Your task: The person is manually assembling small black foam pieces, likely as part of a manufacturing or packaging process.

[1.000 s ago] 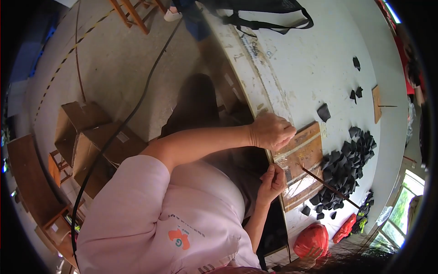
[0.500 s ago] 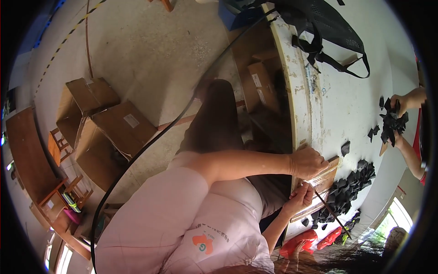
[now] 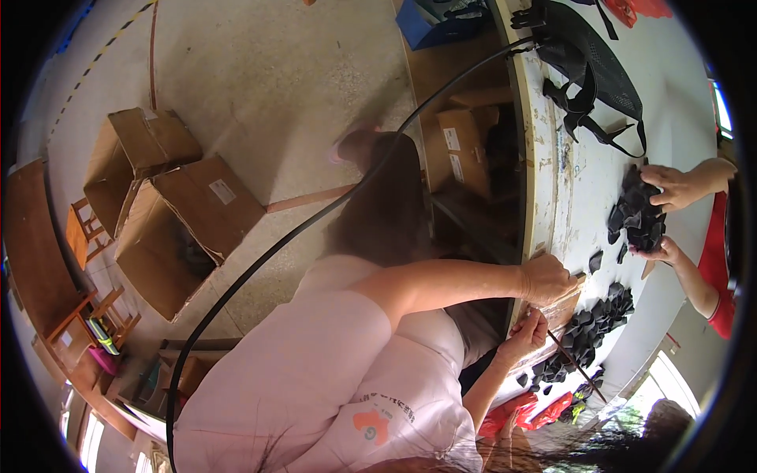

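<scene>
My left hand (image 3: 548, 277) presses down on a flat wooden board (image 3: 569, 303) at the near edge of the pale worktable (image 3: 579, 185), fingers curled over it. Just beside it, my right hand (image 3: 524, 335) grips a thin dark rod (image 3: 579, 366) that slants away across the board. A heap of small black pieces (image 3: 595, 327) lies on the table right behind the board. Farther along, a co-worker's two hands (image 3: 670, 185) gather another pile of black pieces (image 3: 637, 214).
Open cardboard boxes (image 3: 177, 217) stand on the concrete floor. A black cable (image 3: 315, 229) arcs from the table past my shoulder. A black strapped bag (image 3: 591, 67) lies on the table's far end. More boxes (image 3: 461, 146) sit under the table, and red bags (image 3: 524, 410) by my right elbow.
The view has swung and tilted, bringing the co-worker's hands and their pile further into sight. My hands stay at the board, the right one still gripping the rod.
</scene>
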### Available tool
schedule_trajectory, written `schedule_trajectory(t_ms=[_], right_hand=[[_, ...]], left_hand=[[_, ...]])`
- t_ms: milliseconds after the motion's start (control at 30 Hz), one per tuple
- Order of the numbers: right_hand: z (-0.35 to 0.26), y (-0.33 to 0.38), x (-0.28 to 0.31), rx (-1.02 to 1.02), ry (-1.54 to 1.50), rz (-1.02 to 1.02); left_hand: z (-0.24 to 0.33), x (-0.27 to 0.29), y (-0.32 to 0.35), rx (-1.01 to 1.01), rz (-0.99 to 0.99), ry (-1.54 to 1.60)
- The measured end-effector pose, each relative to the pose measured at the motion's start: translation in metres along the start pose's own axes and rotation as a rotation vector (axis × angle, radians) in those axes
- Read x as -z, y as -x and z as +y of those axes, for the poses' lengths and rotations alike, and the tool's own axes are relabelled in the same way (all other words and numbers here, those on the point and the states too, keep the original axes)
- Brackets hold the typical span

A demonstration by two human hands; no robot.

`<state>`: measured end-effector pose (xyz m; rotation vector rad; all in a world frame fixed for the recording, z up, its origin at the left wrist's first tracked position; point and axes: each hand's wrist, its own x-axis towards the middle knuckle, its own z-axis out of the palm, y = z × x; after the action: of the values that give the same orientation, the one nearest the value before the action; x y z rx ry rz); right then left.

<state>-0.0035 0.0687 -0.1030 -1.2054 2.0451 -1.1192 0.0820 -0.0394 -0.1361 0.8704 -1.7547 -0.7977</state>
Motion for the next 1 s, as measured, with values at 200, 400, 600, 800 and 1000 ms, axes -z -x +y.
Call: schedule_trajectory(t_ms=[200,400,600,800,1000], right_hand=[[-0.002,-0.002,-0.003,0.025,0.131,-0.001],[-0.011,-0.005,-0.001,-0.042,0.065,-0.019],[-0.002,0.021,0.008,0.027,0.096,0.027],[0.05,0.088,0.035,-0.166,0.143,0.292],[0.131,0.108,0.047,-0.539,-0.109,0.364]], left_hand=[[-0.009,0.023,0.048,-0.312,0.112,0.151],[-0.056,0.063,0.112,0.17,-0.254,0.013],[-0.133,0.062,0.149,0.518,-0.339,-0.183],[-0.087,0.072,0.124,0.22,-0.072,-0.072],[-0.01,0.072,0.031,-0.369,-0.01,-0.055]])
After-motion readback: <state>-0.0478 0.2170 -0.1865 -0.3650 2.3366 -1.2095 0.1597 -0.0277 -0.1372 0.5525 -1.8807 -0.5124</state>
